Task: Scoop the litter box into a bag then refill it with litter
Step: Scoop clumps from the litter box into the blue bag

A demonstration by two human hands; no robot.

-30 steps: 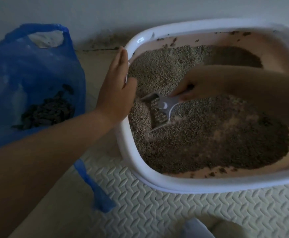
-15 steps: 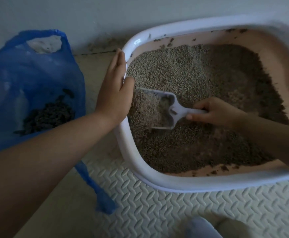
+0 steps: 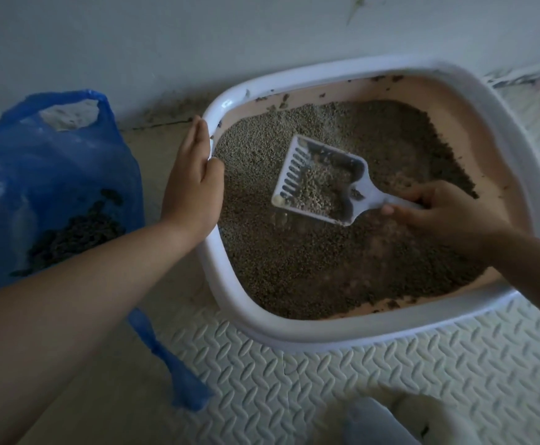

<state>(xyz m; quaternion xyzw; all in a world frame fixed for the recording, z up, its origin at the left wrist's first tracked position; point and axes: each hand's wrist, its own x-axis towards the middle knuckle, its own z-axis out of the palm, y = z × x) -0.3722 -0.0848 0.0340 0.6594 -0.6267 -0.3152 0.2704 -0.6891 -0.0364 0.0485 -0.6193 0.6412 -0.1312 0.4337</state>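
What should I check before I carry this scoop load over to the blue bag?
1. Grip on scoop: right hand wraps the handle of the white slotted plastic scoop. Ok.
2. Load sifted: loose grey granules lie in the scoop; whether a clump is among them, cannot tell.
3. Box steadied: left hand rests on the rim of the white plastic litter box. Ok.
4. Blue plastic bag: beside the box past the left hand, dark waste already inside. Ok.
5. Bag mouth open wide enough: cannot tell.
6. Path over the rim: the left hand lies between scoop and bag. Not ok.
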